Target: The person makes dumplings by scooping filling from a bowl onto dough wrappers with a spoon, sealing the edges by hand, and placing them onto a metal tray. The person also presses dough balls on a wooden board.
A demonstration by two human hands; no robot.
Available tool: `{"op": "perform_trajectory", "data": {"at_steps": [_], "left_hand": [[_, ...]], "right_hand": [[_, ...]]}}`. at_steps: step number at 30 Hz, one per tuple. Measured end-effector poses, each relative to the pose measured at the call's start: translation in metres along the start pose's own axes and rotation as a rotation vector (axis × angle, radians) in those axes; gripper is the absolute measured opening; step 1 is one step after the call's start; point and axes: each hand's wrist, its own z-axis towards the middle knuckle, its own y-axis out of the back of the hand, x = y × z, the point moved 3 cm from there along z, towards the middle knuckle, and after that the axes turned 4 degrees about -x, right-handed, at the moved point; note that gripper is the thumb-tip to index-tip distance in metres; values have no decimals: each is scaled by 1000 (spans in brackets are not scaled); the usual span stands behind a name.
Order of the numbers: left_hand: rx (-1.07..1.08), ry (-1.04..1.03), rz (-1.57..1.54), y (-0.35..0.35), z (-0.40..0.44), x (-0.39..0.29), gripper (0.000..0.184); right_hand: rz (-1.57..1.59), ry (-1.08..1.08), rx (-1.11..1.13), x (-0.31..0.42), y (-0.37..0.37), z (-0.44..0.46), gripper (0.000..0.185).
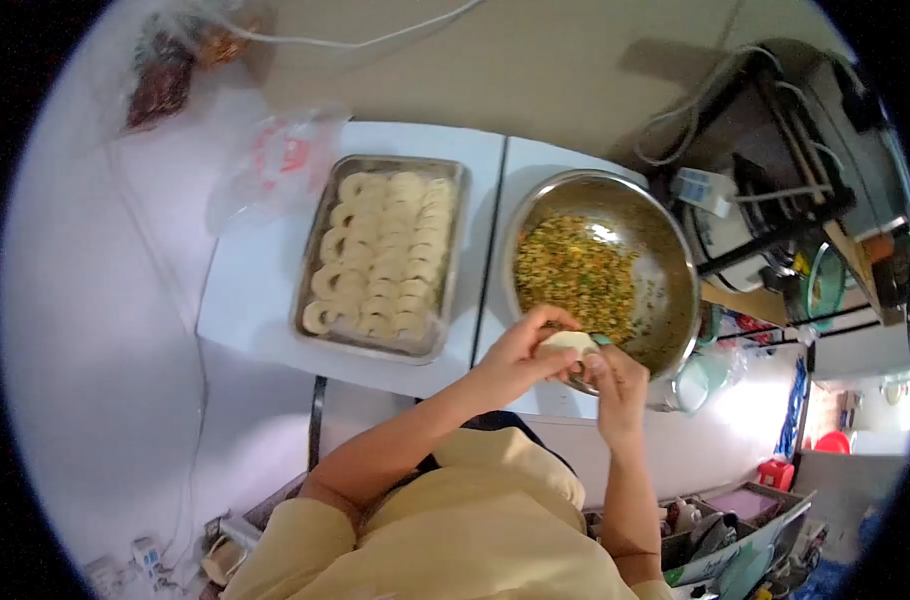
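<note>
My left hand (pixel 518 358) and my right hand (pixel 620 382) meet over the near rim of a large metal bowl (pixel 675 300). Between their fingertips is a pale dumpling (pixel 569 344), pinched from both sides and partly hidden by the fingers. A small green bit (pixel 602 340) shows by my right fingers; I cannot tell what it belongs to. Chopped yellow, green and orange filling (pixel 572 270) lies in the bowl. To the left, a rectangular metal tray (pixel 457 210) holds rows of curved, pale dumplings (pixel 380 255).
Bowl and tray stand on a white table (pixel 245 300) against a wall. A clear plastic bag (pixel 285 160) lies at its left back. A black rack (pixel 775 250) with appliances and cords stands close on the right. Crates of goods (pixel 715 530) are at the lower right.
</note>
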Motion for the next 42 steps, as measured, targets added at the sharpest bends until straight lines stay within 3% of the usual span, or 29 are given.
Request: {"op": "perform_trajectory", "data": {"at_steps": [5, 9, 11, 13, 15, 17, 19, 23, 25, 29, 31, 33, 35, 36, 40, 42], "left_hand": [[39, 62, -5, 23, -18, 5, 54], [23, 45, 13, 39, -32, 9, 50], [-54, 34, 546, 48, -37, 4, 49], [-115, 73, 582, 54, -42, 7, 47], [-365, -78, 499, 66, -48, 11, 46], [-396, -70, 452, 75, -51, 11, 46], [-510, 36, -178, 88, -55, 23, 47], [-613, 10, -480, 121, -67, 33, 37], [-660, 27, -479, 130, -76, 19, 33], [-661, -147, -149, 163, -96, -6, 34], [-763, -80, 348, 194, -110, -15, 35], [-810, -157, 587, 223, -122, -24, 34], [-777, -136, 769, 241, -136, -32, 34], [-744, -118, 947, 244, -137, -35, 34], [-667, 9, 1129, 245, -136, -30, 32], [-595, -169, 1412, 244, -132, -24, 29]], "right_hand": [[217, -150, -39, 10, -25, 4, 16], [-42, 6, 104, 10, -61, 5, 14], [-195, 126, 123, 17, -81, 6, 13], [-281, 205, 116, 17, -102, 7, 13], [-546, 322, 16, 15, -123, 5, 15], [-541, 435, -1, 12, -139, 4, 23], [-627, 540, 99, 17, -156, 1, 30], [-535, 459, 79, 28, -174, -4, 27], [-463, 461, 78, 31, -181, -6, 25], [-359, 417, 118, 40, -189, -7, 19], [-320, 369, 107, 37, -188, -5, 17], [-279, 324, 100, 37, -186, -1, 16], [-189, 185, 100, 40, -181, 2, 14], [-177, 201, 80, 38, -179, 2, 14], [-168, 174, 67, 29, -175, -5, 15], [-221, 133, 81, 26, -172, -9, 14]]}}
